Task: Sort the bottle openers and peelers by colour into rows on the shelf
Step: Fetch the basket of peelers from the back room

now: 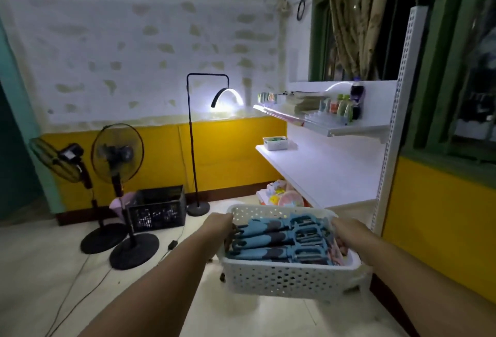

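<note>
Both the left hand (221, 225) and right hand (346, 230) grip opposite rims of a white perforated plastic basket (284, 280) full of blue-handled peelers (273, 242), near the white shelf (322, 173).

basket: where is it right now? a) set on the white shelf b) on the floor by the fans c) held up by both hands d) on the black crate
C: the left hand and right hand each grip a side of the basket, which hangs above the floor and short of the shelf.
</note>
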